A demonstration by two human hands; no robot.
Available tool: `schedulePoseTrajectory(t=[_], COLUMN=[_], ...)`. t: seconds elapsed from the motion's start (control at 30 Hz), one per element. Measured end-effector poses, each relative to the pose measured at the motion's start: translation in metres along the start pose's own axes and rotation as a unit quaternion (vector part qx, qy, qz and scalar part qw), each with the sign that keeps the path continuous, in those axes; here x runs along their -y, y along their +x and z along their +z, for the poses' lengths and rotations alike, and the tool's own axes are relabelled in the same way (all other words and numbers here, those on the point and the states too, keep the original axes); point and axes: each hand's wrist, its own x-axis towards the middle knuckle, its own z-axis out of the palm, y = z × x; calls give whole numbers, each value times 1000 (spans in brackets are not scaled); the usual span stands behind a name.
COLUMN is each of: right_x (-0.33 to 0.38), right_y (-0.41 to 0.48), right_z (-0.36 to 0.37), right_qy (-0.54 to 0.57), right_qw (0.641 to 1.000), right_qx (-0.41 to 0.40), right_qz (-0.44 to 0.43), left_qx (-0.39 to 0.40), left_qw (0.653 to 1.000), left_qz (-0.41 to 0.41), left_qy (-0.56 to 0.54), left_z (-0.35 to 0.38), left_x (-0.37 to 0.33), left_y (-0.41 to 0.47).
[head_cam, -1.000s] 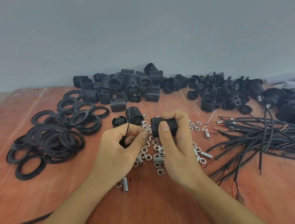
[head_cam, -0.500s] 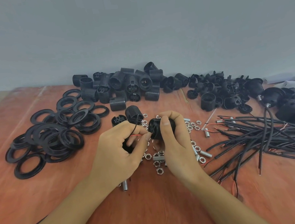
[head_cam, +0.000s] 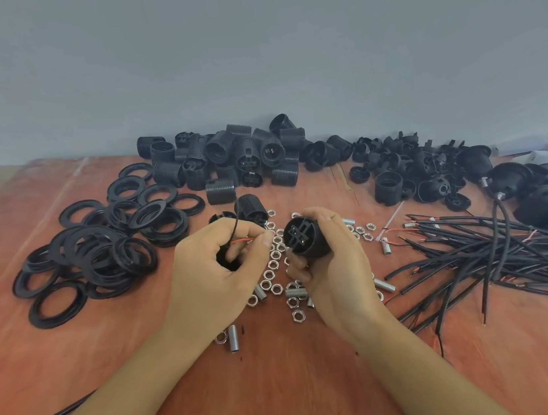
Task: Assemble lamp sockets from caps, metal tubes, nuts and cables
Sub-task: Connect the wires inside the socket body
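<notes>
Socket [head_cam: 302,238] sits gripped in our right hand [head_cam: 337,268]; left hand [head_cam: 215,276] pinches a red wire [head_cam: 244,240] (we can't make out the black part [head_cam: 228,264] inside that fist).

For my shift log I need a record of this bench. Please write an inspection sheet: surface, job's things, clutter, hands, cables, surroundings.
Surface: reddish table, glossy.
Job's things: socket body in the right hand; socket shells piled by the wall; rings heaped at left; caps at right; nuts and metal tubes scattered under the hands.
Clutter: nothing seen.
Hands: left hand fingers pinch a thin wire; right hand grips the socket body.
Cables: cable bundle at right; one loose cable at near left.
Surroundings: plain grey wall.
</notes>
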Motion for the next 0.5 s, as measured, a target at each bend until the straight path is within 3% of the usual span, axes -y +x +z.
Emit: schedulePoseTrajectory(t=[0.5], right_x=[-1], right_y=[-4], right_z=[2], right_qy=[2], right_qw=[999], right_qx=[49], right_qz=[23], left_qx=[6], left_qw=[1000], left_qz=[14], left_qy=[14], left_z=[1], left_x=[1], left_y=[-1])
